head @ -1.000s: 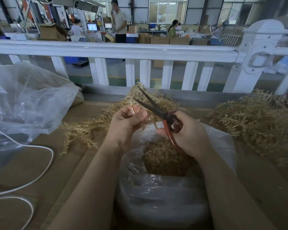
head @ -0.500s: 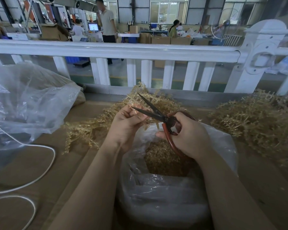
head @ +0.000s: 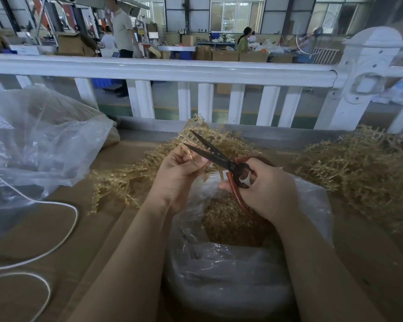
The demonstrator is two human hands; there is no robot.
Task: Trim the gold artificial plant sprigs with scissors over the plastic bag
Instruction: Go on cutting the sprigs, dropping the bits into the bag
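Mid-frame, the left hand (head: 179, 173) pinches a gold sprig (head: 188, 155) (light, springy, best held near the cut). The right hand (head: 263, 189) wraps its grip on scissors (head: 209, 152), blades parted, above the plastic bag (head: 219, 270).

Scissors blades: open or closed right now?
Open. The red-handled black scissors show two blades spread in a V, tips apart beside the left hand.

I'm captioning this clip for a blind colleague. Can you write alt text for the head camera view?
A person's right hand holds red-handled scissors, blades open, at a gold sprig pinched in the left hand, above an open plastic bag of gold trimmings. Gold sprig piles lie on both sides before a white railing.
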